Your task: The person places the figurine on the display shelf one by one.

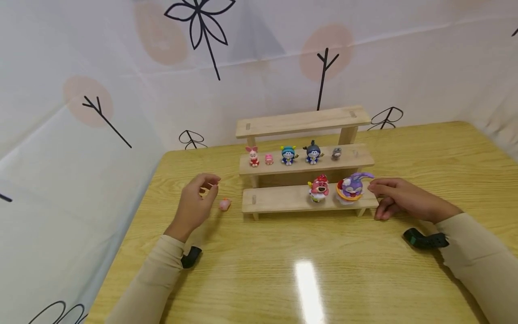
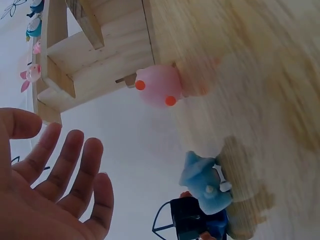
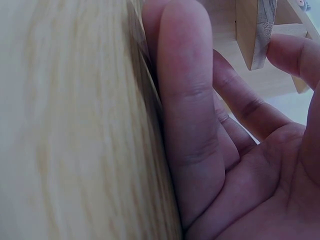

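My left hand [image 1: 196, 204] is raised above the table at the left, fingers loosely bent and holding nothing. Near its fingertips a small pink figurine [image 1: 225, 204] with orange feet [image 2: 170, 101] sits on the wood. The left wrist view also shows a blue figurine [image 2: 205, 182] with a white bone-shaped piece, hidden in the head view. My right hand [image 1: 400, 198] is at the right end of the lowest step of a wooden display shelf [image 1: 275, 198]. One digit touches the board's corner [image 3: 260, 55], while other fingers rest along the tabletop. A purple long-eared figurine [image 1: 353, 186] stands beside that hand.
A red-and-pink bear figurine [image 1: 319, 189] shares the lowest step. Several small figures, including a blue-hooded one [image 1: 288, 155] and a grey-hooded one [image 1: 313, 153], line the middle step. A patterned cloth [image 1: 263, 85] hangs behind the table [image 1: 259, 270].
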Motion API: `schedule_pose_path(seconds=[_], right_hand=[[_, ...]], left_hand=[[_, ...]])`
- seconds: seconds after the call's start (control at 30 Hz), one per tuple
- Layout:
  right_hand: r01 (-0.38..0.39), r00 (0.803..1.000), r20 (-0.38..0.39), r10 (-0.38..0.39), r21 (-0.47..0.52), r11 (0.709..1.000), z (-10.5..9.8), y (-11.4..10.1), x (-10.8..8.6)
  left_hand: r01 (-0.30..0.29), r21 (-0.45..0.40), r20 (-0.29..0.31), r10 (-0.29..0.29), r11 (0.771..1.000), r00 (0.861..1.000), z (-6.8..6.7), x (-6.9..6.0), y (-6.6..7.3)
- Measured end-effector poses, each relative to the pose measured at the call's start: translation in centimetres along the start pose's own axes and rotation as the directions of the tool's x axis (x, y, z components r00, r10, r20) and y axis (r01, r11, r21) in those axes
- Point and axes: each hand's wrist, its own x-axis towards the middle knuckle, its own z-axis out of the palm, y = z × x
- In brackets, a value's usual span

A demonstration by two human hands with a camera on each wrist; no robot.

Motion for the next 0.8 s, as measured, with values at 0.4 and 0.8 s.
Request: schedule_pose_path(seconds=[0.4,0.8], right_hand=[[-0.01,1.0,0.001,0.01,-0.004,1.0,0.02,-0.21,0.0],[-0.013,1.0,0.002,0.013,-0.009,1.0,-0.04,-0.1,0.02]], left_hand=[[0.108,0.1,0.219,-0.128,0.989,0.967,-0.16,0.0,-0.87],[0.074,0.149,0.374,-0.125,0.986,0.919,-0.12,-0.25,-1.08]])
